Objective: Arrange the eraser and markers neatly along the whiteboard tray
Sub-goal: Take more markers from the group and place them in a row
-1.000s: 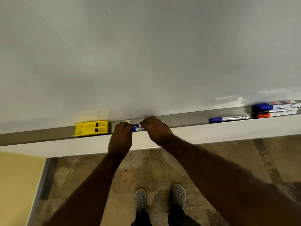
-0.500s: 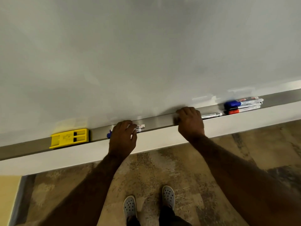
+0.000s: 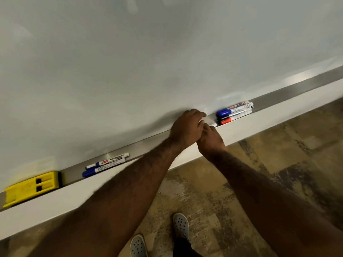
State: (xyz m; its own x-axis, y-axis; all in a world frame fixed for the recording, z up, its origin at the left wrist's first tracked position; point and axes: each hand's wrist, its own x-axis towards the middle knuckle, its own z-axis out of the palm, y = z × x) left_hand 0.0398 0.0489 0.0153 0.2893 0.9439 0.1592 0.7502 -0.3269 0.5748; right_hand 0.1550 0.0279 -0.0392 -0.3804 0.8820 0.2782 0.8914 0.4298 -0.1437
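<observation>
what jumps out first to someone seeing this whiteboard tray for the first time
The bright yellow eraser at the tray's far left stands out most. Next, both hands, left hand and right hand, meet over a mostly hidden marker mid-tray. A marker pile lies just right of them, two blue-capped markers nearer the eraser.

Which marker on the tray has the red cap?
The red-capped marker is the front one in the right-hand cluster, nearest the tray's front edge. The blue-capped marker lies behind it, and both markers in the left pair have blue caps.
</observation>
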